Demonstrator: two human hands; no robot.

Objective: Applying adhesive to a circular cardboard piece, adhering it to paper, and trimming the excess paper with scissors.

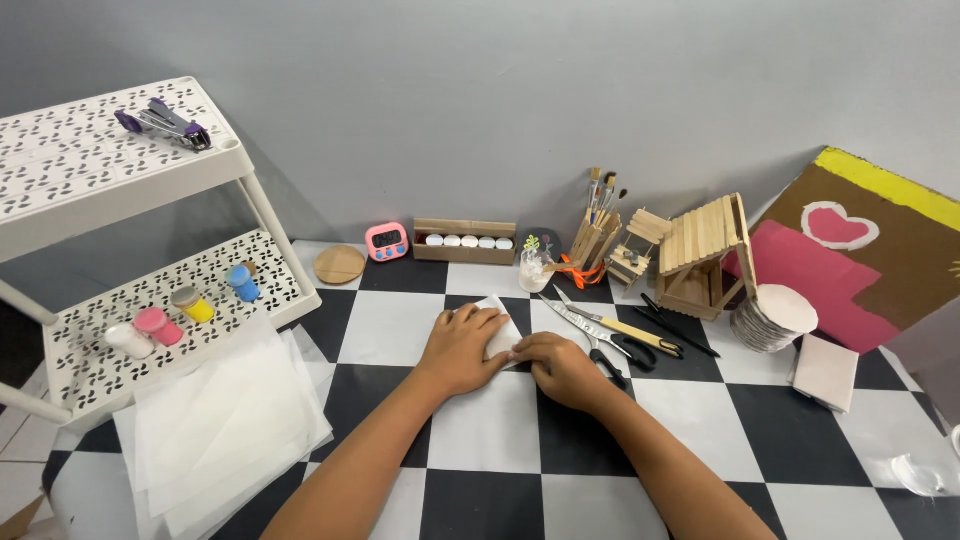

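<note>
Two hands are pressed flat on a folded white paper (499, 330) near the middle of the checkered desk (500, 430). Nothing is clenched: the left hand (462, 348) covers the sheet's left part, the right hand (562, 368) its lower right edge. Scissors (600, 340) are seen just beside the right hand.

Both hands are lying near the middle of the checkered table (700, 420), the left hand (462, 350) and right hand (565, 368) pressing on a folded paper (500, 330). Scissors (600, 340) are lying just right of them. A sheet stack (225, 425) is sitting at the left edge, before a shelf rack (120, 170) carrying paint pots (185, 305). A stick house (700, 255) is standing toward the back right.
</note>
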